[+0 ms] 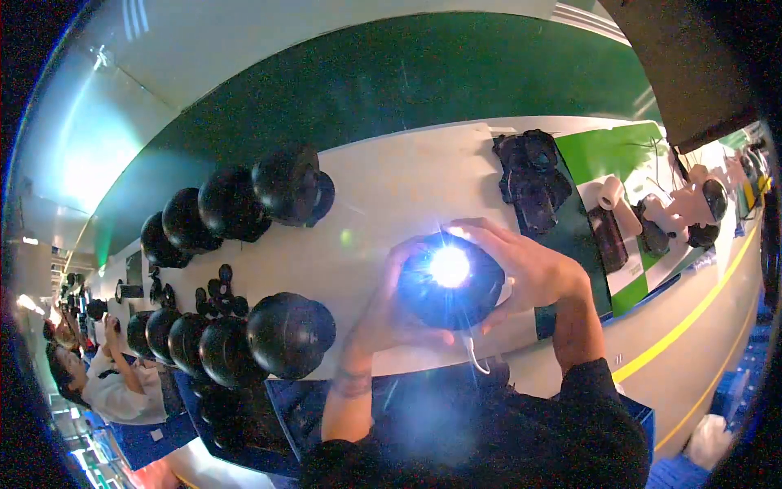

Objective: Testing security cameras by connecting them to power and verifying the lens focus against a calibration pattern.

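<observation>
Black and round, the device (419, 306) is grasped at its sides by the left hand (381, 300) and right hand (533, 265), just right of centre in the frame, a bright glare on its face. A white cord (472, 350) dangles below it. On the pale desk (407, 175), black spheres (285, 336) form two rows at left; dark parts (533, 179) lie upper right.

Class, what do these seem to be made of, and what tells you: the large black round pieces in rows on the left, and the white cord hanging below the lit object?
Large black round pieces: probably hard plastic, smooth and semi-glossy, judging by soft highlights; painted metal is possible.

White cord: likely flexible plastic or rubber sheathing, since it curves smoothly; its finish is unclear.
</observation>
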Demonstrator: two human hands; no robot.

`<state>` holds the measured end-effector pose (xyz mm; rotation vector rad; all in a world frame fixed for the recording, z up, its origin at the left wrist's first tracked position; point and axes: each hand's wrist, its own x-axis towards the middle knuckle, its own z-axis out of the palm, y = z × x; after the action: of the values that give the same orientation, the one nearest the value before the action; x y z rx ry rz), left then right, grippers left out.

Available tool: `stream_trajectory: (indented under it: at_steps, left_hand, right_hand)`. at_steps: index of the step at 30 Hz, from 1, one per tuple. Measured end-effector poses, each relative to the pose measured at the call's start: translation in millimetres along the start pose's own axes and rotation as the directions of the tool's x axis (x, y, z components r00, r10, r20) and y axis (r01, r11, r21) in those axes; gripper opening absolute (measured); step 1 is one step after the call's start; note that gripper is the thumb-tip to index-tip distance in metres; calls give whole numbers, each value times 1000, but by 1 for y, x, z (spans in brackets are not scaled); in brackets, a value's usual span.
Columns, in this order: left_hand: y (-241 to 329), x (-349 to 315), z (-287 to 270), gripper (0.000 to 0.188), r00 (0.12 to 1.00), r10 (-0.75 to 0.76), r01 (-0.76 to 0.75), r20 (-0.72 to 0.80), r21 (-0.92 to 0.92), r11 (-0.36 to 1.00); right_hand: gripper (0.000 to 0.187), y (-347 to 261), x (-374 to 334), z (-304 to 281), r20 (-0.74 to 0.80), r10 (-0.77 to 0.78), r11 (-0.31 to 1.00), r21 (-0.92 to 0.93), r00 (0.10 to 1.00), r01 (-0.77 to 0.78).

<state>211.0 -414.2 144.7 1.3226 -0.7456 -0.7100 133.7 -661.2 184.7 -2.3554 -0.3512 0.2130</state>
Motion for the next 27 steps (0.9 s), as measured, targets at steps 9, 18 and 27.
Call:
stream_trajectory:
  at_steps: [9, 18, 27]
  left_hand:
    - [5, 14, -9, 108, 981, 189, -196, 54, 346, 918]
    - [10, 11, -9, 114, 995, 100, -104, 28, 352, 930]
    - [24, 26, -16, 118, 984, 57, -140, 170, 535, 833]
  right_hand:
    - [121, -14, 2, -12, -80, -144, 987, 65, 986, 149]
    - [122, -13, 0, -9, -61, -96, 993, 66, 994, 100]
    - [122, -12, 1, -9, -95, -154, 981, 106, 984, 163]
